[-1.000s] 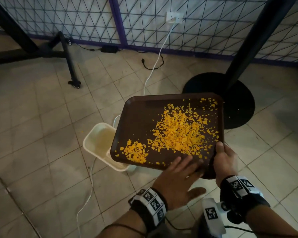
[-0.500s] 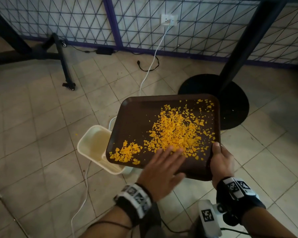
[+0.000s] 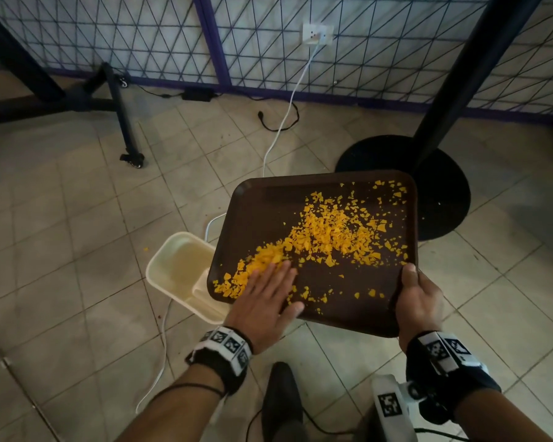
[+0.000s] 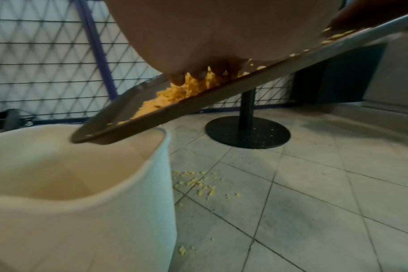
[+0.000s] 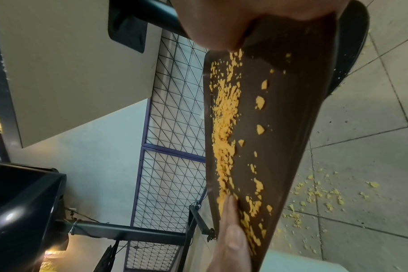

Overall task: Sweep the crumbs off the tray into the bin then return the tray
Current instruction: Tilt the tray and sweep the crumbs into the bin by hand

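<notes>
A dark brown tray is held tilted, its low left corner over a cream bin on the floor. Orange crumbs cover the middle and right of the tray, with a heap at the lower left. My left hand lies flat on the tray with straight fingers pushing that heap towards the bin. My right hand grips the tray's near right edge, thumb on top. In the right wrist view the tray runs edge-on with crumbs along it.
Spilled crumbs lie on the tiled floor beside the bin. A black round table base with its post stands right behind the tray. A white cable runs from a wall socket past the bin. A black stand leg is at far left.
My left hand has swept leftward across the tray, pushing crumbs from the near middle into a heap by the low left corner. The right hand keeps its grip.
</notes>
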Motion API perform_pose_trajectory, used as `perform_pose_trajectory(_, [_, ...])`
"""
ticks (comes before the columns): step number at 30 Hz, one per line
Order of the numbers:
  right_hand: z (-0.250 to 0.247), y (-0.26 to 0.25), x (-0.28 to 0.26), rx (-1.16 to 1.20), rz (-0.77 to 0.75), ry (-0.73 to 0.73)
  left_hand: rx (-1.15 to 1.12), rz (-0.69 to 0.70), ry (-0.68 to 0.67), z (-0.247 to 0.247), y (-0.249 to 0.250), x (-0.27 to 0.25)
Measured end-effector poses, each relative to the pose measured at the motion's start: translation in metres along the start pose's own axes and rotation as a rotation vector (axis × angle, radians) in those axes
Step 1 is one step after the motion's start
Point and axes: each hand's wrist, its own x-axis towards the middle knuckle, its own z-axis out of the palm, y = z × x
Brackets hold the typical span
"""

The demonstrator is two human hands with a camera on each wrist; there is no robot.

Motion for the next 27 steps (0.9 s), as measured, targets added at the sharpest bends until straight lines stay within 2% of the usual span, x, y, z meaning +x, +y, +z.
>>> perform_pose_trajectory(3, [0.003,0.002,0.0,-0.02,-0.018,0.025,-0.024,0.005,0.02,-0.007,0.004,-0.004])
perform_pose_trajectory(7, [0.012,0.005,-0.002,-0.037,-0.037,0.015,-0.067,0.24,0.128,-0.012,0.065,0.005])
perform_pose_trajectory(10, [0.017,0.006,-0.004,-0.038,-0.063,0.008,0.007,0.365,0.116,-0.001,0.098,0.011])
perform_pose_trajectory(13, [0.018,0.007,-0.004,-0.042,-0.065,0.0,0.016,0.335,0.11,0.009,0.085,0.004])
perform_pose_trajectory(16, [0.017,0.004,-0.007,-0.052,-0.054,-0.011,-0.095,0.144,0.079,0.019,0.034,-0.013])
perform_pose_trajectory(18, [0.017,0.002,-0.008,-0.053,-0.048,-0.016,-0.092,-0.009,0.038,0.023,0.0,-0.025])
perform_pose_trajectory(20, [0.018,0.003,-0.008,-0.059,-0.041,-0.013,-0.063,-0.064,0.008,0.02,-0.014,-0.032])
perform_pose_trajectory(22, [0.019,0.005,-0.008,-0.066,-0.04,-0.005,-0.081,0.012,0.042,0.012,-0.002,-0.028])
perform_pose_trajectory(25, [0.022,0.009,-0.005,-0.066,-0.035,0.001,-0.101,0.198,0.115,0.005,0.044,-0.016])
perform_pose_trajectory(27, [0.023,0.009,-0.004,-0.055,-0.048,0.01,-0.062,0.27,0.086,0.007,0.071,-0.012])
